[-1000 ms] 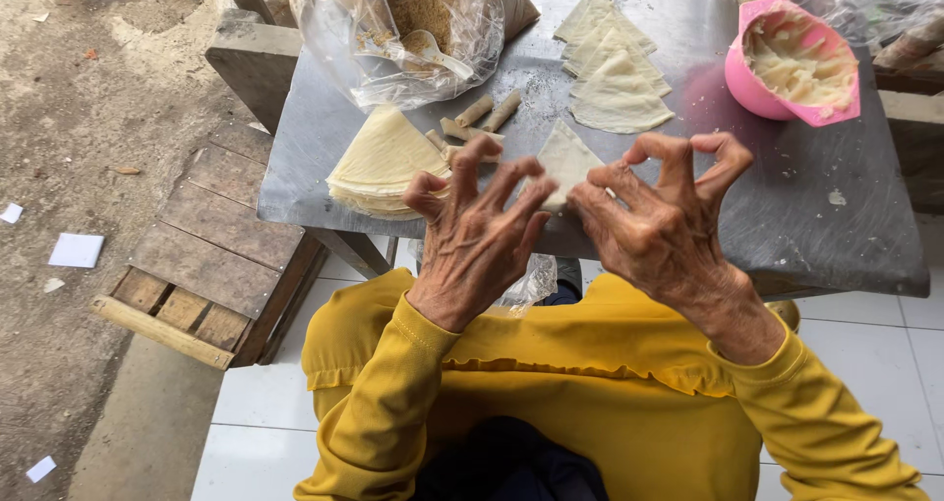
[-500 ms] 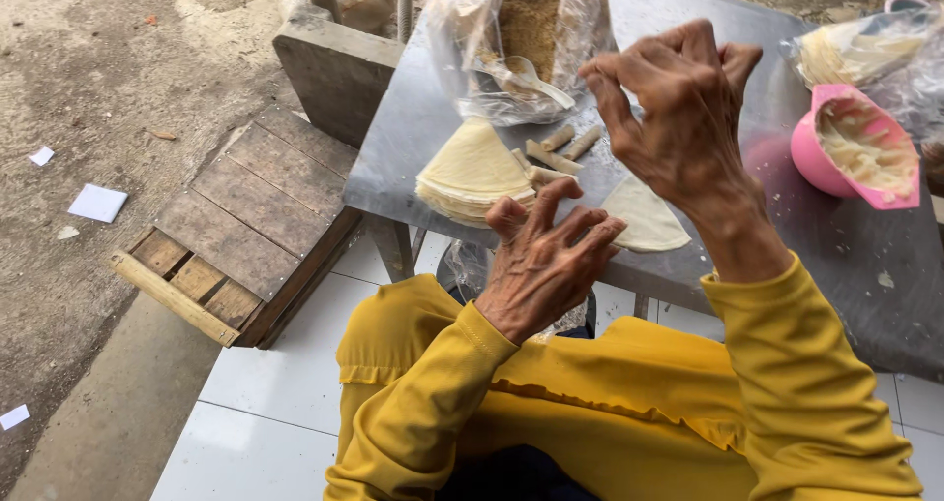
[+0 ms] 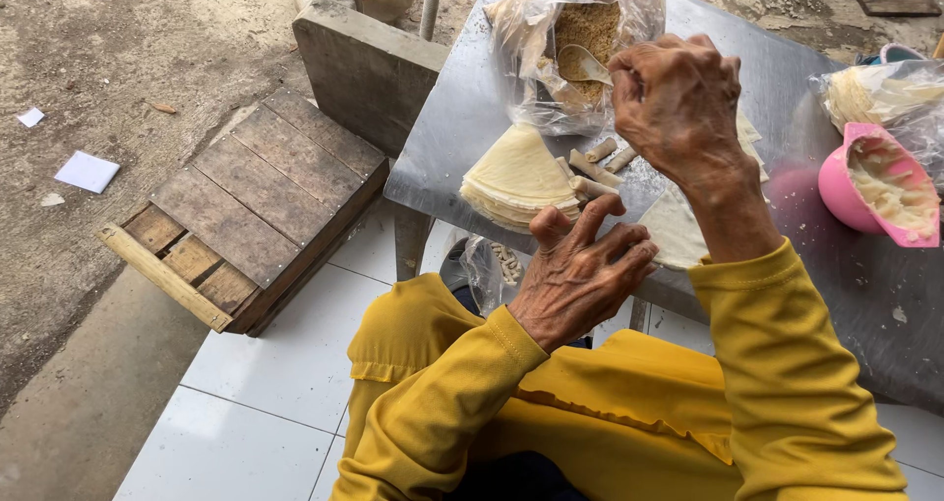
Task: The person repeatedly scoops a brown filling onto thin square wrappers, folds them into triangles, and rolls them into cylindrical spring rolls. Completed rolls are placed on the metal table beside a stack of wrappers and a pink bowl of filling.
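Clear plastic bag [image 3: 575,44] of brown crumbs, perhaps filling, beside right hand [image 3: 678,98].

Grey metal table [image 3: 472,117] — wrapper stack [image 3: 516,176], small rolls [image 3: 600,167], filling bag [image 3: 580,39], pink bowl [image 3: 875,191].

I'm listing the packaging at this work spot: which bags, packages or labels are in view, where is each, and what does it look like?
Clear plastic bag: far side of the grey table, open, holding brown crumbly filling and a pale scoop.
Clear plastic bag: right edge, crumpled around pale yellowish sheets.
Small clear bag: below the table edge, beside the left hand.
No labels, signs or screens show.
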Demonstrator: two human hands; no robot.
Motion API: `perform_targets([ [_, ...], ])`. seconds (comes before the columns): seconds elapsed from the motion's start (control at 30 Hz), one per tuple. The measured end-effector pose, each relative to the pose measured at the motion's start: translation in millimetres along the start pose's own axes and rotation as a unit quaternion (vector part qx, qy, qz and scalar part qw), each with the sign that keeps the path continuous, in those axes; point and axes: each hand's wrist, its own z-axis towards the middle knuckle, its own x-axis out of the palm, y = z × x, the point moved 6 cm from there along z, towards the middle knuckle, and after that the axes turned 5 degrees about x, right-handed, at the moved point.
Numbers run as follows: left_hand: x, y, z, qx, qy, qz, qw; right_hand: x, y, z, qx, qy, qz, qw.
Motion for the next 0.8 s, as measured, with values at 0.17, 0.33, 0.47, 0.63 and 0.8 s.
perform_targets([
  [0.17, -2.6, -0.9, 1.4, -0.001, 0.009, -0.005, 1.0, 44.1, -4.7, 22.6, 0.08, 0.076, 0.029, 0.994],
  [0.33, -3.0, -1.1, 1.6, 0.0, 0.025, -0.012, 1.0, 47.0, -20.0, 27.4, 0.232, 0.006, 0.23, 0.945],
  [0.47, -4.4, -2.0, 0.8, -0.002, -0.004, -0.025, 1.0, 25.0, -23.4, 15.3, 0.25, -0.058, 0.344, 0.903],
  [0.63, -2.6, -2.0, -1.5, -0.015, -0.018, -0.006, 1.0, -2.4, -22.5, -5.9, 0.265, -0.062, 0.496, 0.824],
  [0.8, -4.6, 2.9, 2.3, -0.077, -0.01, 0.046, 0.996, -29.3, -17.7, -30.1, 0.26, -0.063, 0.555, 0.787],
])
